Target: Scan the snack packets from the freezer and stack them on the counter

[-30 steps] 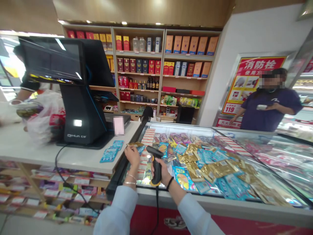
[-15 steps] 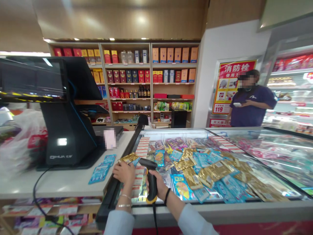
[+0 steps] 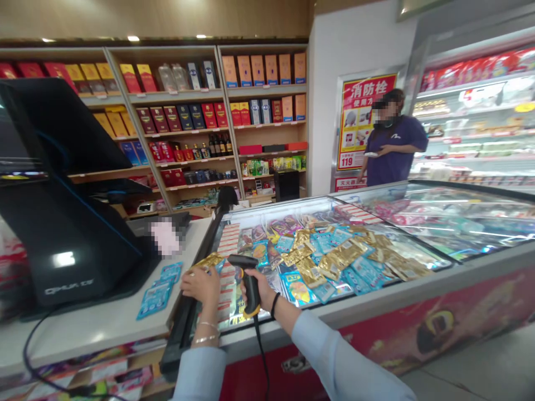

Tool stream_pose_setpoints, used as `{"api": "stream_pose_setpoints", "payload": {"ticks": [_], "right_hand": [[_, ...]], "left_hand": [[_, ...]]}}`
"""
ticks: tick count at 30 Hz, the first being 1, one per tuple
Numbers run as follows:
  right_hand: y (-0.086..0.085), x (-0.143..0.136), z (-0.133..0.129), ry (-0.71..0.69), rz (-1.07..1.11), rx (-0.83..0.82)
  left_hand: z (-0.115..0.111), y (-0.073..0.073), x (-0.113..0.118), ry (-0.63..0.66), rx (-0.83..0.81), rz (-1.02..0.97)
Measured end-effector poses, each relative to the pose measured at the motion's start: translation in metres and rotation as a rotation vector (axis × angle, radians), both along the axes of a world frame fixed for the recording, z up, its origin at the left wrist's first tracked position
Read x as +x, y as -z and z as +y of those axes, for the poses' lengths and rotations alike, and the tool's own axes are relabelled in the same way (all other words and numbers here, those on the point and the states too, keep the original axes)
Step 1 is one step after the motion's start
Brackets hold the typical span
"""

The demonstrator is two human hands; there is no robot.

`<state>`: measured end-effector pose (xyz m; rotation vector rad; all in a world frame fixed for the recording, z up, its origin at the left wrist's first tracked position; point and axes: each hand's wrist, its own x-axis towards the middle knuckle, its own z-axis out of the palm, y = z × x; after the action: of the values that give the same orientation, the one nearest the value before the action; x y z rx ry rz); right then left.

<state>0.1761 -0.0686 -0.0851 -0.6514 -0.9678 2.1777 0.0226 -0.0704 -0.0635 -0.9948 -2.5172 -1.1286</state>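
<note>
My right hand (image 3: 261,288) is wrapped round the grip of a black and yellow barcode scanner (image 3: 251,289), whose head points left toward my other hand. My left hand (image 3: 202,285) is closed on a gold snack packet (image 3: 209,260), with a bit of blue packaging beside it; my fingers partly hide both. The two hands are close together over the left end of a glass-topped freezer (image 3: 418,245). Gold packets (image 3: 343,257) and blue packets (image 3: 363,277) lie heaped on the glass to the right. Several blue packets (image 3: 154,298) rest on the white counter.
A black checkout terminal (image 3: 71,239) stands on the white counter (image 3: 100,331) at left, its cable running down the front. Shelves of boxed bottles (image 3: 184,120) line the back. A person (image 3: 395,139) in a dark top stands beyond the freezer. The scanner's cord (image 3: 262,356) hangs down.
My view has turned to the right and down, so the scene shifts left and tilts. Both hands keep their holds, still close together; the packet heap looks unchanged.
</note>
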Motion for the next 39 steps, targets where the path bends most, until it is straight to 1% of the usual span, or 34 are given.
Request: {"api": "stream_pose_setpoints", "payload": {"ticks": [3,6,8,10,13,16,18,20,22,24,26,28,31,33,34,36,39], "right_hand": [[-0.005,0.001,-0.002,0.019,0.012,0.02],[-0.006,0.008,-0.003,0.077,0.032,0.075],[-0.006,0.021,-0.001,0.128,0.057,0.12],[-0.007,0.042,0.001,0.184,0.109,0.177],[-0.014,0.087,0.004,0.284,0.215,0.26],[-0.03,0.141,0.003,0.427,0.319,0.316],[-0.041,0.177,0.001,0.518,0.346,0.348],[-0.049,0.211,-0.001,0.609,0.347,0.38],[-0.053,0.24,-0.004,0.715,0.336,0.409],[-0.051,0.264,-0.006,0.804,0.317,0.423],[-0.044,0.282,-0.007,0.862,0.295,0.424],[-0.034,0.294,-0.008,0.894,0.282,0.421],[-0.02,0.304,-0.007,0.902,0.269,0.423],[-0.013,0.308,-0.005,0.895,0.264,0.422],[-0.01,0.309,-0.004,0.892,0.261,0.421],[-0.008,0.309,-0.002,0.893,0.25,0.416],[-0.007,0.309,0.0,0.889,0.218,0.408]], "left_hand": [[0.0,-0.003,0.002,-0.014,-0.034,0.017],[0.005,-0.005,0.002,0.04,-0.03,-0.013],[0.009,-0.007,0.006,0.087,0.025,-0.015],[0.013,-0.014,0.016,0.164,0.1,0.009],[0.016,-0.029,0.043,0.358,0.213,0.076],[0.019,-0.045,0.082,0.53,0.293,0.126],[0.024,-0.051,0.112,0.623,0.328,0.142],[0.029,-0.052,0.143,0.71,0.359,0.146],[0.036,-0.05,0.175,0.791,0.374,0.14],[0.042,-0.044,0.205,0.865,0.38,0.127],[0.05,-0.037,0.231,0.934,0.374,0.11],[0.058,-0.029,0.25,0.989,0.353,0.087],[0.067,-0.017,0.266,1.103,0.27,0.021],[0.071,-0.01,0.27,1.178,0.187,-0.059],[0.072,-0.007,0.271,1.196,0.154,-0.096],[0.074,-0.002,0.274,1.181,0.121,-0.144],[0.076,0.002,0.279,1.129,0.098,-0.147]]}}
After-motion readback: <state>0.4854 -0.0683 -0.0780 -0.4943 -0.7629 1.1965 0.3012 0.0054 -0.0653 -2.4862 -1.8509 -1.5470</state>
